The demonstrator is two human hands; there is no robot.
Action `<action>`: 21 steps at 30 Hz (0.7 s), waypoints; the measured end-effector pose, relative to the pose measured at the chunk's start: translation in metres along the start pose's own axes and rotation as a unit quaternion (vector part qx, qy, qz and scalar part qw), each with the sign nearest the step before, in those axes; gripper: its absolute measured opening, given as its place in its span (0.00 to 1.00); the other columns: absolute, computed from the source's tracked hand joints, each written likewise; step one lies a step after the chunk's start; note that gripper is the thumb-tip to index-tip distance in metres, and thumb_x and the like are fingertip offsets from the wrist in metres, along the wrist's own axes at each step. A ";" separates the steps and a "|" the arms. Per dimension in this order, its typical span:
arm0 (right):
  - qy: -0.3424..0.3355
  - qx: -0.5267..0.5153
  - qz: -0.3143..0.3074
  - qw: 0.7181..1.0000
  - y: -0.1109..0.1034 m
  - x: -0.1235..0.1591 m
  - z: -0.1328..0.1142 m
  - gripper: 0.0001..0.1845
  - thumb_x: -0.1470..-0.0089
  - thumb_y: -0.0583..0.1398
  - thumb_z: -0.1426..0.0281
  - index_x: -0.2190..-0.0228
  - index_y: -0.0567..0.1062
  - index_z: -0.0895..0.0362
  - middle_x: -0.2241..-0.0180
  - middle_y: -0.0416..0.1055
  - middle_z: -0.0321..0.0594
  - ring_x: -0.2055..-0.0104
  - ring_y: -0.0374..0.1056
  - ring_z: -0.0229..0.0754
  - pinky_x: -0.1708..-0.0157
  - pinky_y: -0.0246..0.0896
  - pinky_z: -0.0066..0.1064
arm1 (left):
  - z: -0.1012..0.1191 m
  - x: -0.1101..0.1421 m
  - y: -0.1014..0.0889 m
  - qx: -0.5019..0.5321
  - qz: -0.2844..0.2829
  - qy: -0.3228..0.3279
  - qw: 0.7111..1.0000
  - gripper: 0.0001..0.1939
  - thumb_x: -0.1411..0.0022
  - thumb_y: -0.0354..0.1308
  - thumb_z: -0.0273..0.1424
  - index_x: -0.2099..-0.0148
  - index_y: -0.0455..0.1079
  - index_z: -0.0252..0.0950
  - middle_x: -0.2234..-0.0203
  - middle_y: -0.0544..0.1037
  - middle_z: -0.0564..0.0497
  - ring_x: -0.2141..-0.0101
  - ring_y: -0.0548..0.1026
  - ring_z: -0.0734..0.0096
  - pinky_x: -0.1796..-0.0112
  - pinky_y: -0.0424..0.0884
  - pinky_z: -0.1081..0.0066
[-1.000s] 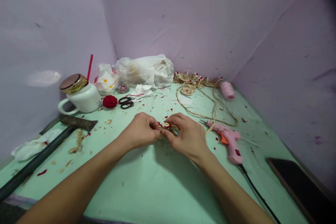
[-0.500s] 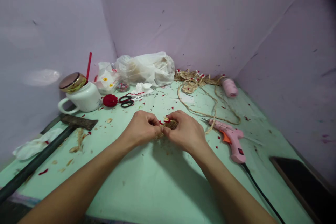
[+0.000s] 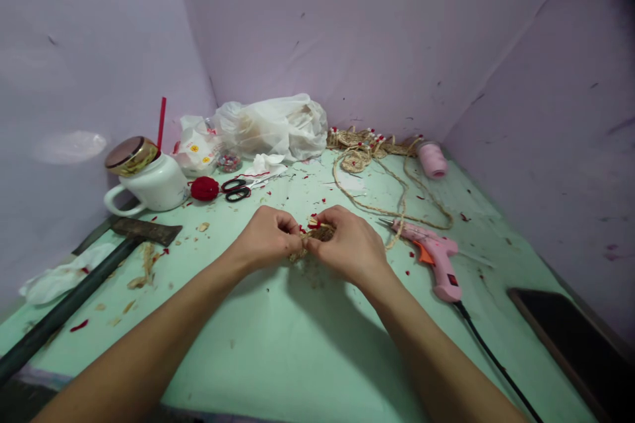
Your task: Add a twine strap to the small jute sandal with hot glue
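Observation:
Both my hands meet over the middle of the green table [image 3: 297, 344]. My left hand [image 3: 265, 238] and my right hand [image 3: 350, 244] have their fingers pinched on a small jute twine piece with red bits [image 3: 317, 232] held between them, just above the table. Most of the piece is hidden by my fingers. A pink glue gun [image 3: 436, 258] lies to the right of my right hand, its black cord running toward me.
A hammer [image 3: 84, 284] lies at the left. A white mug with a gold lid [image 3: 149, 178], a red yarn ball [image 3: 205, 188] and black scissors [image 3: 237, 190] sit at the back left, plastic bags [image 3: 272, 125] behind. Loose jute rope [image 3: 387, 185], a pink spool [image 3: 430, 158], a dark tablet [image 3: 570, 337].
My hands have closed tighter on the twine piece and shifted slightly; my right fingers have curled further over it. The view has tilted a little.

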State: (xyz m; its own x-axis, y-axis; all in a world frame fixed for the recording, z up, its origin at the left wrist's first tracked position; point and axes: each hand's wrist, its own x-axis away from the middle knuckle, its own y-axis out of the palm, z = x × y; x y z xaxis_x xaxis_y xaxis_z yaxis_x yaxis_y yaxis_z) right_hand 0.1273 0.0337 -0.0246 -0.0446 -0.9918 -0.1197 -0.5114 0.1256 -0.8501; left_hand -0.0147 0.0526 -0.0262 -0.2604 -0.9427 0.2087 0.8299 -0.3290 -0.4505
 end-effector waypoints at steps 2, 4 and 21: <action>0.004 0.002 -0.003 1.000 -0.001 0.000 -0.001 0.10 0.65 0.62 0.66 0.74 0.75 0.50 0.68 0.76 0.37 0.67 0.69 0.50 0.78 0.46 0.31 | -0.001 0.002 0.002 -0.028 0.022 0.023 0.999 0.01 0.63 0.53 0.26 0.81 0.64 0.33 0.89 0.62 0.58 0.84 0.58 0.80 0.83 0.52 0.78; 0.004 0.006 -0.003 1.000 -0.001 0.000 -0.001 0.11 0.65 0.62 0.65 0.73 0.75 0.50 0.68 0.76 0.38 0.66 0.69 0.51 0.77 0.47 0.32 | -0.001 0.003 0.002 -0.048 0.024 0.051 0.997 0.01 0.62 0.53 0.26 0.80 0.64 0.33 0.88 0.61 0.58 0.83 0.58 0.79 0.82 0.52 0.77; -0.107 -0.086 0.057 0.989 -0.024 0.013 0.016 0.16 0.58 0.61 0.58 0.65 0.73 0.52 0.61 0.71 0.37 0.63 0.67 0.43 0.69 0.55 0.31 | -0.002 -0.005 -0.003 0.024 -0.020 -0.014 0.999 0.02 0.62 0.53 0.25 0.80 0.65 0.32 0.89 0.63 0.58 0.86 0.58 0.81 0.84 0.56 0.78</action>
State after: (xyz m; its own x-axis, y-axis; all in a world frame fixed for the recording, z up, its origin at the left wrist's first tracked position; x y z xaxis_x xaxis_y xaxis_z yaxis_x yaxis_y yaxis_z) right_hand 0.1527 0.0179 -0.0140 0.0623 -0.9416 -0.3309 -0.6527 0.2124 -0.7272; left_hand -0.0170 0.0581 -0.0270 -0.2803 -0.9265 0.2510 0.8423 -0.3628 -0.3986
